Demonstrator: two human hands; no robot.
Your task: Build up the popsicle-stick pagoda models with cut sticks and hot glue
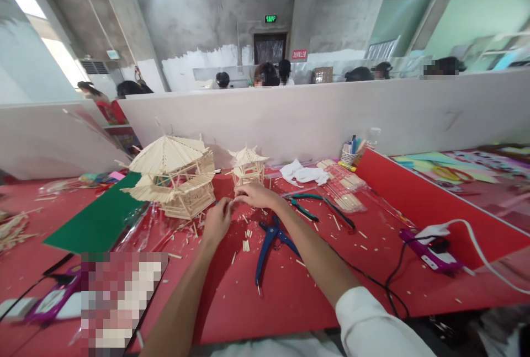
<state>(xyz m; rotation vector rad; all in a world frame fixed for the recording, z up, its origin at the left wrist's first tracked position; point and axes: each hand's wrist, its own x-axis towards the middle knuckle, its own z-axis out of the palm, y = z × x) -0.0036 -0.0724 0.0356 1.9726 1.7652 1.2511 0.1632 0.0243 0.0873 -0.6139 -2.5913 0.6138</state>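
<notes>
Left hand (218,219) and right hand (255,196) meet at fingertips; whether anything is pinched, cannot tell. Small pavilion (247,169) upright just beyond grip, right hand nearer; large pavilion (178,180) left of left hand.

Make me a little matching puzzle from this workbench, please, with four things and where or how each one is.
1. Larger stick model
2. Left hand
3. Blue hand tool
4. White cup

A. Lying beside short stick pieces
B. Holding pens
C. Standing left of the smaller stick model
D. Right up against the right hand

Pairs: 1-C, 2-D, 3-A, 4-B
</notes>
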